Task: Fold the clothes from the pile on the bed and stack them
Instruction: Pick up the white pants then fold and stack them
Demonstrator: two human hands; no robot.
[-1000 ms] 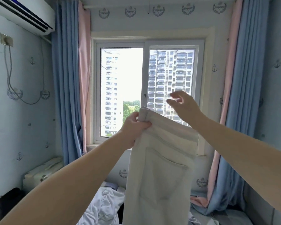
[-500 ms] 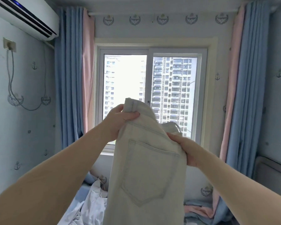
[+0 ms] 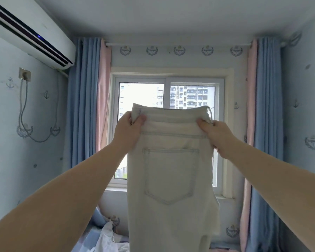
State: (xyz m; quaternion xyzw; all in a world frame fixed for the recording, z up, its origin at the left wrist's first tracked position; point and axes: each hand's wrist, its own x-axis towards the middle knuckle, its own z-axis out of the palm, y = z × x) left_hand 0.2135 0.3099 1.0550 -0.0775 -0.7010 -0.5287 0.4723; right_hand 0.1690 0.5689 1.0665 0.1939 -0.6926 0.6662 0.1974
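A pair of pale, almost white jeans [image 3: 171, 179] hangs upright in front of the window, back pocket facing me, legs dropping out of the bottom of the view. My left hand [image 3: 128, 130] grips the left end of the waistband. My right hand [image 3: 214, 132] grips the right end, so the waistband is stretched flat between them at head height. A bit of the clothes pile [image 3: 107, 240], white and light blue cloth, shows on the bed at the bottom left.
The window [image 3: 167, 135] is straight ahead, flanked by blue and pink curtains [image 3: 87, 106]. An air conditioner [image 3: 25, 31] hangs on the left wall, with a socket and cable below it. The bed is mostly hidden under the jeans and my arms.
My right hand went from free in the air to gripping the waistband's right end. Both hands then pulled the waistband wide and raised the jeans; my view has tilted upward.
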